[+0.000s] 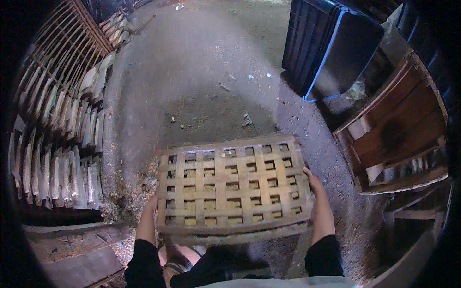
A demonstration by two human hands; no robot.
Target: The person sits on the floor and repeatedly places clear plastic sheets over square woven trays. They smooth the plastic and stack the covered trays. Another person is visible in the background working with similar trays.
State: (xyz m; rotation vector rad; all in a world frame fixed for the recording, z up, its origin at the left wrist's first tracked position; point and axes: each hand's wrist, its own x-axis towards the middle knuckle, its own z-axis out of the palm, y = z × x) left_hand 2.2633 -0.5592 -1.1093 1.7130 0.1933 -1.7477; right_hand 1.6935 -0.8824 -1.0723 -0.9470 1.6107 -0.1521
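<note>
The woven lattice rack sits between left hand and right hand, fingers grasping opposite ends — for balance, I suppose.

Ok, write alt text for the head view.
A person's left hand and right hand hold opposite ends of a woven lattice panel above a littered floor. Pale flat pieces line the left; a dark container and wooden frame stand at right.

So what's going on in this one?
A person holds a flat woven lattice frame out in front of their body, over the floor. The left hand grips its left side and the right hand its right side. A dark container with blue edging sits ahead, to the right.
</note>
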